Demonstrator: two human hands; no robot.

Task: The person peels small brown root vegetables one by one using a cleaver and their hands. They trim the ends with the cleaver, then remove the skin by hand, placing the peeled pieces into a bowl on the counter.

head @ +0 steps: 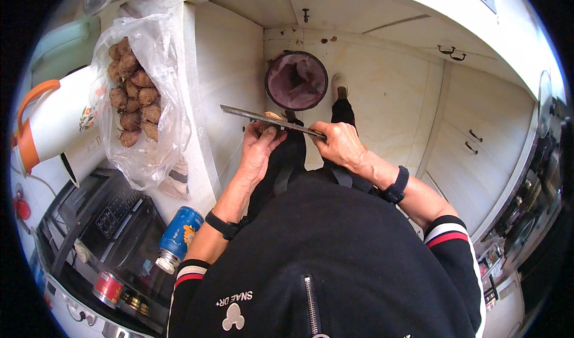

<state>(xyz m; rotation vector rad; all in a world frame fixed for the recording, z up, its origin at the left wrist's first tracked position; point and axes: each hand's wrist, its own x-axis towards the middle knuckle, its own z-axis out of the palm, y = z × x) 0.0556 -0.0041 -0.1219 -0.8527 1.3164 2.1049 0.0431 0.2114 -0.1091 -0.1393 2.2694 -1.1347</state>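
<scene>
My right hand (339, 144) grips the handle end of a kitchen knife (251, 114), seen nearly edge-on, with its blade reaching left. Beneath the blade, my left hand (260, 147) holds a small brown root vegetable (261, 127), mostly hidden by the fingers and knife. A pale cut piece or peel (272, 115) shows at the blade's upper side. Both hands are above my legs, just short of a round bin (296, 81) lined with a pinkish plastic bag, which stands on the floor. At the left, an open clear plastic bag (172, 100) holds several brown, hairy taro-like corms (131, 91).
A white jug with an orange handle (67, 107) and a blue flask (179, 237) lie or stand on the left counter (202, 158). Nearby is a dark glass-fronted appliance (121, 226). Cabinets with dark handles (475, 145) line the right. Small scraps (324, 41) lie beyond the bin.
</scene>
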